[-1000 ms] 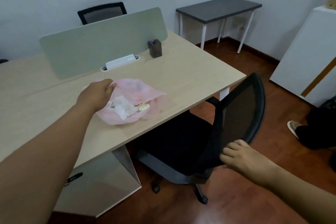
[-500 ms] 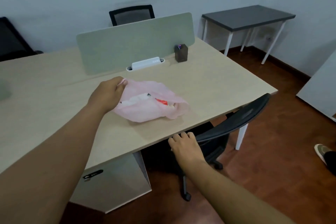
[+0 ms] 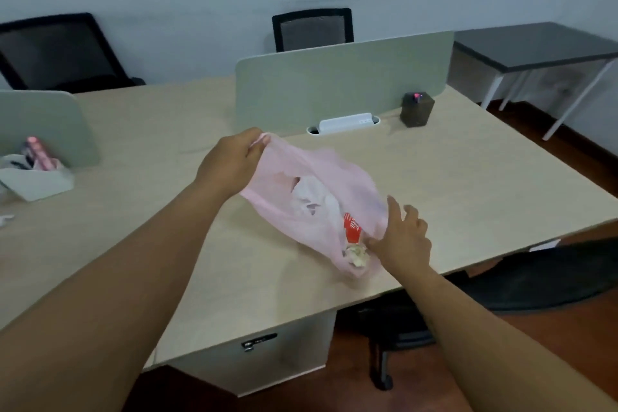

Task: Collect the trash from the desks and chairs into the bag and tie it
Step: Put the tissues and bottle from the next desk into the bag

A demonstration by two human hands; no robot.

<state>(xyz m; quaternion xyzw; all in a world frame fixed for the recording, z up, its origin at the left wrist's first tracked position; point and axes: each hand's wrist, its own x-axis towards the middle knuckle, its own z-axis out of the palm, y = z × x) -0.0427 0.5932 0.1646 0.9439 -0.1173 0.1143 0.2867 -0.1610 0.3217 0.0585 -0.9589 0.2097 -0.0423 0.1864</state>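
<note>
The pink plastic bag (image 3: pixel 317 207) lay on the table (image 3: pixel 468 184), stretched lengthwise between both hands: the left hand (image 3: pixel 230 160) pinched its far handle, the right hand (image 3: pixel 401 237), open-fingered, touched its near end.

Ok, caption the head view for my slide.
Left hand pinches pink bag on desk; right hand reaches its side.

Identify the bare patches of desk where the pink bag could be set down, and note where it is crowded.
Bare: the desk right of the pink bag, below the dark pen holder; also between the left hand and the white tray. Crowded: that tray's far-left corner.
</note>
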